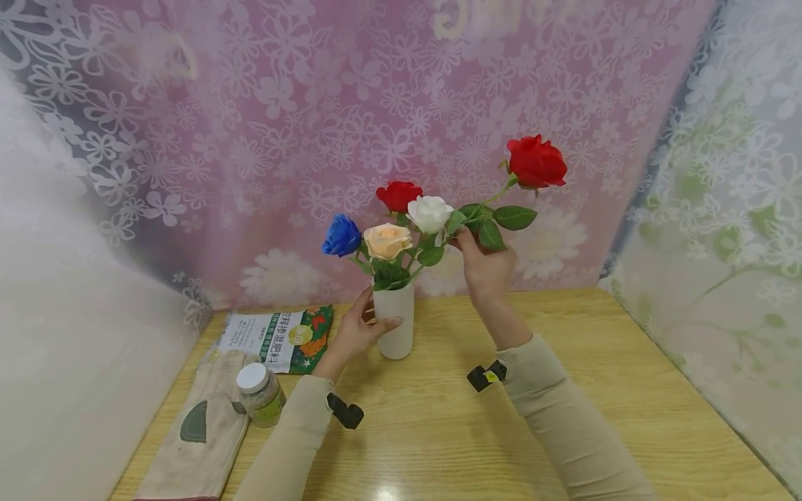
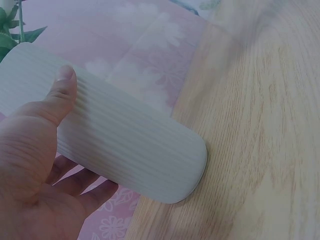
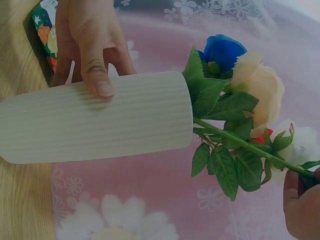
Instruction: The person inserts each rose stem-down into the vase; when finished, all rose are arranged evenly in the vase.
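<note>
A white ribbed vase (image 1: 395,323) stands upright on the table, held at its side by my left hand (image 1: 358,332). The left thumb presses its front, and the other fingers go round behind it. Out of the vase rise a blue rose (image 1: 342,235), a peach rose (image 1: 388,241), a white rose (image 1: 429,213) and a red rose (image 1: 399,196). Up to the right, my right hand (image 1: 490,268) pinches the stem of another red rose (image 1: 537,162), its bloom leaning right. In the right wrist view, that green stem (image 3: 240,142) runs down to the vase mouth.
At the left of the wooden table (image 1: 432,431) lie a green and white printed packet (image 1: 282,339) and a beige cloth item (image 1: 200,445). A jar (image 1: 262,395) with a white lid stands beside them. Floral curtains (image 1: 282,139) hang behind and at both sides.
</note>
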### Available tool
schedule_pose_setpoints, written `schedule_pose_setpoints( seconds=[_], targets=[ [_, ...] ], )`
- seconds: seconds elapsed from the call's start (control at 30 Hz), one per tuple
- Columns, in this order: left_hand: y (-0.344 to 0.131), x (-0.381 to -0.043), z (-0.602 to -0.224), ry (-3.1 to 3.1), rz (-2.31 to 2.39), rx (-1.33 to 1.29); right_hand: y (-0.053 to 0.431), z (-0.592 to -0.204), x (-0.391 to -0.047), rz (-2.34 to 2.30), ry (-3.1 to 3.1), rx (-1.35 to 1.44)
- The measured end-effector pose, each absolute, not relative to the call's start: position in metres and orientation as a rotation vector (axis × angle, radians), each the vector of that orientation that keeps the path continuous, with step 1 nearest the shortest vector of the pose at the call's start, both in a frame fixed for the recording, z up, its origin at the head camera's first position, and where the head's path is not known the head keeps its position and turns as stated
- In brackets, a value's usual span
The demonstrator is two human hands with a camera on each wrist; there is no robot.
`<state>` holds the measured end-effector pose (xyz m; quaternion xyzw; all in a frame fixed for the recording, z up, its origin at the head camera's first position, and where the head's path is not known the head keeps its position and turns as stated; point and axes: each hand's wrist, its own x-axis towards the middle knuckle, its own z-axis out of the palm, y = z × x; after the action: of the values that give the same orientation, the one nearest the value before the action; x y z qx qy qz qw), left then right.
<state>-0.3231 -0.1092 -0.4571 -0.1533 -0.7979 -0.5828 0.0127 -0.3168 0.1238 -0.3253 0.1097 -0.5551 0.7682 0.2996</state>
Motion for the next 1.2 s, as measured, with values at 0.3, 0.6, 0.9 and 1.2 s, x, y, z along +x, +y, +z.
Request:
schedule_pose_setpoints(
  seconds=[0.3, 0.6, 0.9, 1.2],
  targets=[
    [-0.106, -0.325, -0.457, -2.489, -1.824, -0.441, 0.118, -0.327, -0.313, 1.97, -1.592, 0.422],
    [-0.107, -0.321, -0.455, -2.471, -1.804, -0.486, 0.11, -0.332, -0.316, 1.754, -1.616, 0.456],
    [-0.109, -0.321, -0.456, -2.483, -1.775, -0.501, 0.104, -0.341, -0.313, 1.772, -1.703, 0.404],
    [-0.11, -0.321, -0.455, -2.49, -1.751, -0.511, 0.096, -0.359, -0.318, 1.781, -1.795, 0.411]
  ],
)
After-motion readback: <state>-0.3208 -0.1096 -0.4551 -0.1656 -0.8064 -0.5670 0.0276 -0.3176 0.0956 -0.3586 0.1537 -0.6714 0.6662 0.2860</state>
